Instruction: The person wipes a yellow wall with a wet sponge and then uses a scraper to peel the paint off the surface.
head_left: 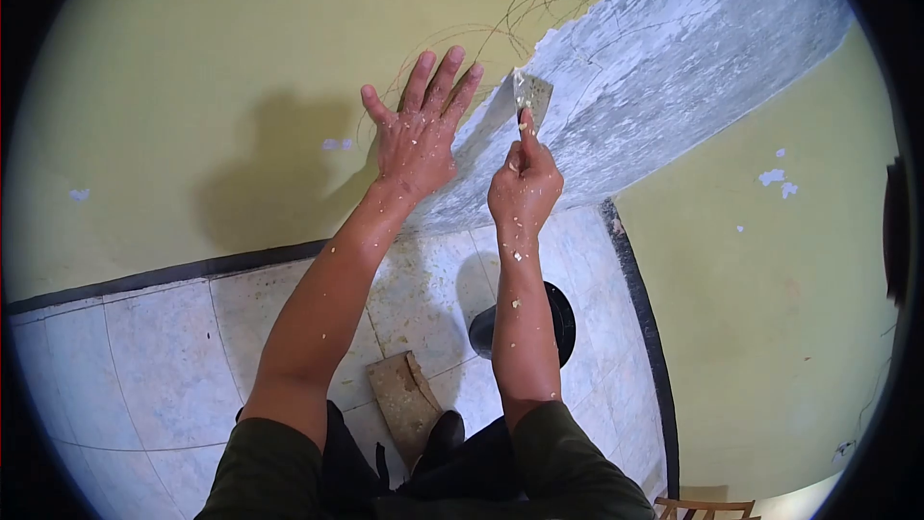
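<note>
My left hand (416,133) lies flat against the yellow painted wall (192,87), fingers spread, holding nothing. My right hand (525,185) grips the handle of a metal scraper (531,96), index finger stretched along it. The blade rests on the wall at the edge where yellow paint meets the bare grey scraped patch (664,67). Both hands and forearms are speckled with paint flakes.
A black bucket (558,320) stands on the tiled floor (164,366) under my right arm. A flat brownish board (404,400) lies near my feet. A dark skirting band (640,318) runs along the wall corner. A wooden chair top (703,508) shows at bottom right.
</note>
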{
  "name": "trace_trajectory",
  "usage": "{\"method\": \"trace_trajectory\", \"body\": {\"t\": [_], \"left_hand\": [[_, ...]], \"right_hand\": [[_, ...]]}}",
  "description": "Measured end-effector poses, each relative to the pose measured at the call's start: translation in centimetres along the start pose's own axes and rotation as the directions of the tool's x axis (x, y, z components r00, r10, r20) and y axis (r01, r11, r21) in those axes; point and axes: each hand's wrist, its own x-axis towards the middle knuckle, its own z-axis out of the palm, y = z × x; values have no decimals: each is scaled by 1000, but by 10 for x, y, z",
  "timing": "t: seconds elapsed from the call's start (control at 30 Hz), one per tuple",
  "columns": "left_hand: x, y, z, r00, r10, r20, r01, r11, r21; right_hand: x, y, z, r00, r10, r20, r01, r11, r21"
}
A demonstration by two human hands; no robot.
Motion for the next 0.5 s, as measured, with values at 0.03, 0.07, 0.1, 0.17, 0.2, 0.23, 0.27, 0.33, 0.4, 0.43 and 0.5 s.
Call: {"method": "trace_trajectory", "body": {"t": [0.03,0.07,0.1,0.17,0.2,0.23,0.27,0.33,0.4,0.43,0.5], "left_hand": [[-1,2,-1,1000,-7,-5,7,1000,-21],[1,1,-2,1000,-14,-13,13,999,-34],[1,-1,-3,1000,-6,-1,6,1000,-20],[1,-1,-5,1000,7,2,-7,1000,6],[3,1,-8,1000,17,9,-17,1000,18],[4,3,-13,999,4,45,-5,1000,30],[2,3,-16,996,-9,87,5,999,45],[-1,1,-19,998,8,70,-11,999,46],[-5,-3,-19,998,32,50,-33,999,30],[-7,-8,-15,998,61,25,-63,996,68],[-6,-9,-14,996,89,-10,-88,992,88]], "right_hand": [[0,0,0,1000,11,3,-11,1000,6],[2,0,0,1000,-3,1,3,999,42],[4,-1,0,1000,-10,0,10,997,75],[9,-7,-4,999,-26,-45,28,999,40],[15,-12,-4,994,-73,-85,73,997,-1],[25,-17,-6,994,-63,-84,64,998,15],[33,-19,-9,990,-78,-118,92,989,114],[36,-21,-4,984,-80,-156,115,966,233],[33,-19,2,983,-82,-161,116,970,213],[28,-16,3,966,-178,-188,212,960,181],[19,-11,3,973,-166,-162,190,971,143]]}}
